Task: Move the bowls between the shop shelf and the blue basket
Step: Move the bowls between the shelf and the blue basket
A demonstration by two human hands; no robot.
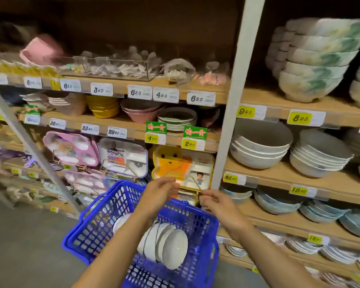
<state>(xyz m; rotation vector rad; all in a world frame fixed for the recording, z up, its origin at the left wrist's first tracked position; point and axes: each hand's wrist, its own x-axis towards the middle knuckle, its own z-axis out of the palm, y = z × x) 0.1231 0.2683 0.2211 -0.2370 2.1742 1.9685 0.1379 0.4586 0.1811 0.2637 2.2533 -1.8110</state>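
A shopper faces the shop shelf [279,167], stacked with pale bowls, with the blue basket [104,231] below it holding white bowls [166,246] on edge. Above the basket's far rim, the left hand [160,193] and right hand [214,201] hover, fingers loosely curled, clamped on nothing visible. The next lift looks best done two-handed, one bowl at a time.

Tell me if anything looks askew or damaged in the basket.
The bowls in the blue basket lie tipped on their sides, leaning against each other rather than stacked upright. No cracks or chips show.
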